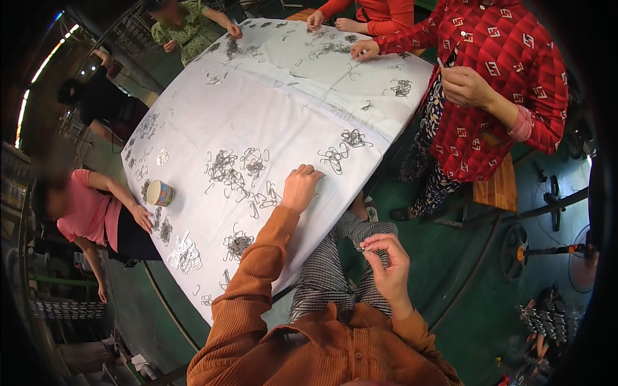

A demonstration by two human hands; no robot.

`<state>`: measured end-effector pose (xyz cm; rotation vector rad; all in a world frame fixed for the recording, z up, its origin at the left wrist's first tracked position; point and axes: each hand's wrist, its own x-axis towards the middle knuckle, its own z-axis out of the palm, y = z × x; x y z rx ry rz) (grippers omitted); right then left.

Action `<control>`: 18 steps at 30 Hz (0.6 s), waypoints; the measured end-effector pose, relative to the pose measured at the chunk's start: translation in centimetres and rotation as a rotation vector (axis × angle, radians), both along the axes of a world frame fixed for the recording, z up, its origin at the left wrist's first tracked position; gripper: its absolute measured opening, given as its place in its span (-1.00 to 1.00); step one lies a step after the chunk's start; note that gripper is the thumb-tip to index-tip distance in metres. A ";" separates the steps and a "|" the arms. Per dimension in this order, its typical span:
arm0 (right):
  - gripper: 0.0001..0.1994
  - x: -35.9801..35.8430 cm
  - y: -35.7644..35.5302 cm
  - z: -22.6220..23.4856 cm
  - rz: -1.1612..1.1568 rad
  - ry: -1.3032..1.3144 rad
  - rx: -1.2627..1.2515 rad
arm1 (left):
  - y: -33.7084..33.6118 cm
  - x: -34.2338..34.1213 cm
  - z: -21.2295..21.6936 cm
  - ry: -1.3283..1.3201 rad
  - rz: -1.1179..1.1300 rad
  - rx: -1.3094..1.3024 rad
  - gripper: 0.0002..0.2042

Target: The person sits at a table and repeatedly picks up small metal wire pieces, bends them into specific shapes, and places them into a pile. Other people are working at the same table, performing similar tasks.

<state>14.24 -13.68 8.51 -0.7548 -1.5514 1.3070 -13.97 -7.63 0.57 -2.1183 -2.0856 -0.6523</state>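
My left hand [300, 188] rests at the near right edge of the white-covered table [193, 116]. Its fingers are bent together at the tips, and what they hold, if anything, is too small to make out. In front of my lap, off the table, my right hand [390, 265] pinches a small metal piece [358, 247] between thumb and fingertips. Loose heaps of bent wire hooks [225, 168] lie left of my left hand. Another small group of hooks [335, 156] sits just beyond it, and a denser pile [239, 245] lies beside my left forearm.
A patterned paper cup [159, 193] and a heap of white pieces [185, 255] stand on the left side. Several people work around the table; one in a red patterned jacket [496, 77] stands close on the right by a wooden bench [494, 186]. A fan [582, 251] is at far right.
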 end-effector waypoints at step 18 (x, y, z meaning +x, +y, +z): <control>-0.89 -0.6 -0.5 0.8 -0.047 -0.170 0.172 | -11.5 13.5 9.4 -1.643 -0.051 -0.064 -0.81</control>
